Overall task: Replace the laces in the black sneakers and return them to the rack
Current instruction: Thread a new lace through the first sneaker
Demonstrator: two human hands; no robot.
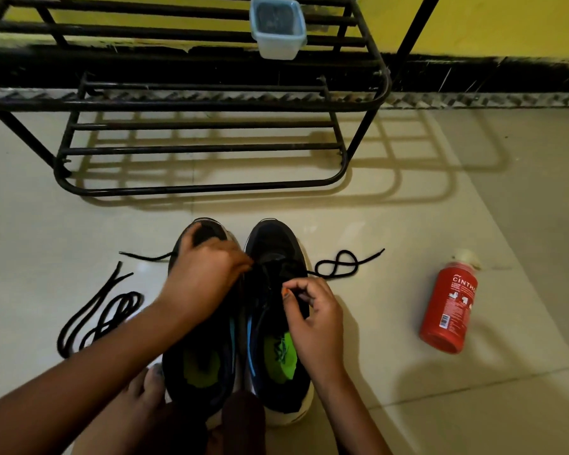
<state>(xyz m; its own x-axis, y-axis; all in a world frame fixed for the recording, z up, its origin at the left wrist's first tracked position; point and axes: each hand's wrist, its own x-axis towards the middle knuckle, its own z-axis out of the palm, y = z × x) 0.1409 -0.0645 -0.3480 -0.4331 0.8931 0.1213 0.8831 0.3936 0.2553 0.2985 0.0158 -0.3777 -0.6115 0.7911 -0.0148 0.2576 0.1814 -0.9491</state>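
on the floor (408, 224) before the rack (197, 103): two black sneakers side by side, toes toward the rack, touching or nearly so. green insoles show in both.

left sneaker (207, 366): mostly under the left hand (204, 277). no lace visible in it. a short black lace end lies on the floor just left of its toe.

right sneaker (276, 244): lace (339, 264) partly threaded at the front eyelets; the free end runs out to the right and lies looped on the floor.

left hand reaches across the left sneaker, fingertips bunched at the right sneaker's lacing. blurred; cannot tell whether it pinches the lace or only touches it.

right hand (312, 316): over the right sneaker's opening, thumb and forefinger pinching the lace at the eyelet row, other fingers curled.

loose lace (102, 316): black, coiled on the floor, left of the sneakers, apart from them.

bottle (449, 307): red, lying on its side on the floor, well right of the sneakers.

rack: black metal bars, two tiers visible. a clear tub (278, 27) sits on the upper bars; dark contents, cannot make them out.

a bare foot (148, 385) rests by the left sneaker's heel.
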